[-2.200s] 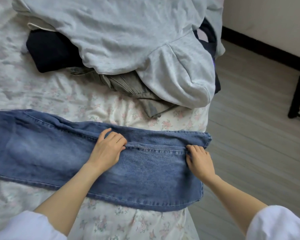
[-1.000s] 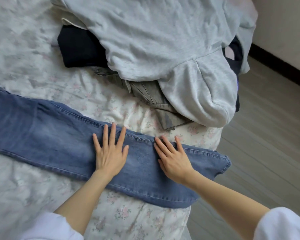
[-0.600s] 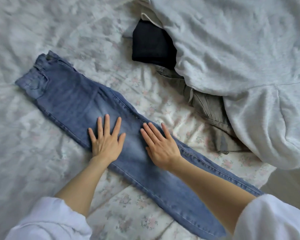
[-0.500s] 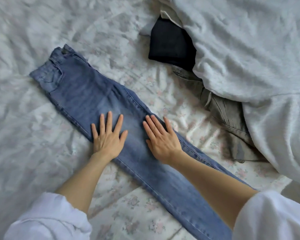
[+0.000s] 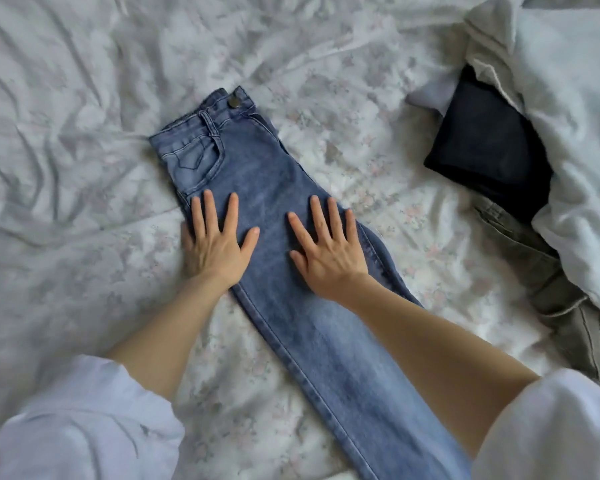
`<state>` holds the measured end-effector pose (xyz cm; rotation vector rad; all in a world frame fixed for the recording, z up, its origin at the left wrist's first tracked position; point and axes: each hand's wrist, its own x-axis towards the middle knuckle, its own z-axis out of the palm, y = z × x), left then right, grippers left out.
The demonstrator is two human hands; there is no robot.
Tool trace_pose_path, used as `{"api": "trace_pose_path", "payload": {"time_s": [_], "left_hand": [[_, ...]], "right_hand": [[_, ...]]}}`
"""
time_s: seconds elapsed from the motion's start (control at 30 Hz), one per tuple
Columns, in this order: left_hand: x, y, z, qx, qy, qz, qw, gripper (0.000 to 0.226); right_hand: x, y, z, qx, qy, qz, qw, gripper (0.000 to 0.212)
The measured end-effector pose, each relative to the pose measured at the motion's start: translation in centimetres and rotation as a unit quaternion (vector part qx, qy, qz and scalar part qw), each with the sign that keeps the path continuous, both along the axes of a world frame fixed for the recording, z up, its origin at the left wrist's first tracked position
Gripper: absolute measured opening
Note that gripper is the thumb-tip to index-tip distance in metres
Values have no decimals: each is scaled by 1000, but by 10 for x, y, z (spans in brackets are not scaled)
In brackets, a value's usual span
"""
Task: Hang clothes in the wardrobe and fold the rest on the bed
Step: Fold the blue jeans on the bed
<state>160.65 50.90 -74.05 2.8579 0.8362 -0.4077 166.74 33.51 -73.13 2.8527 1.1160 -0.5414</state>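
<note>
Blue jeans, folded lengthwise leg on leg, lie flat on the bed's floral sheet, waistband far from me and legs running toward the lower right out of view. My left hand presses flat on the jeans' left edge near the thigh, fingers straight and spread. Beside it, my right hand lies flat on the right half of the same stretch, fingers also spread. Neither hand holds anything.
At the right lies a pile of clothes: a light grey sweatshirt on top, a folded dark navy garment under it, and a grey-green garment below. Wrinkled sheet stretches to the left and far side.
Both flat hands have slid along the jeans from the leg toward the waistband, and my view has swung left from the bed's edge to the waistband end.
</note>
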Motion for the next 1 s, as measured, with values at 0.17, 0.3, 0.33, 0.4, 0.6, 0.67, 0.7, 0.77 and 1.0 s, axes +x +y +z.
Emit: {"api": "trace_pose_path", "payload": {"time_s": [0.17, 0.3, 0.33, 0.4, 0.6, 0.67, 0.7, 0.77, 1.0], "left_hand": [[29, 33, -5, 23, 10, -3, 1000, 72], [44, 51, -5, 5, -60, 24, 998, 77], [47, 56, -4, -26, -117, 46, 992, 81], [56, 63, 4, -128, -252, 102, 954, 87], [87, 93, 27, -370, -377, 394, 752, 90], [90, 94, 39, -434, -373, 413, 709, 60], [91, 92, 45, -455, -373, 395, 706, 43], [87, 83, 63, -459, -368, 332, 737, 25], [27, 15, 105, -325, -362, -34, 873, 25]], "right_hand": [[33, 41, -13, -11, 6, -33, 999, 63], [34, 46, -22, -36, 6, -39, 999, 63], [34, 46, -23, -40, 8, -39, 998, 64], [35, 48, -22, -48, 17, -38, 998, 64], [42, 49, -8, -75, 84, -31, 993, 65], [47, 48, 2, -68, 123, -38, 989, 65], [48, 48, 8, -49, 144, -55, 987, 62], [50, 50, 28, 67, 186, -155, 968, 48], [73, 12, 104, 490, 470, -536, 502, 43]]}}
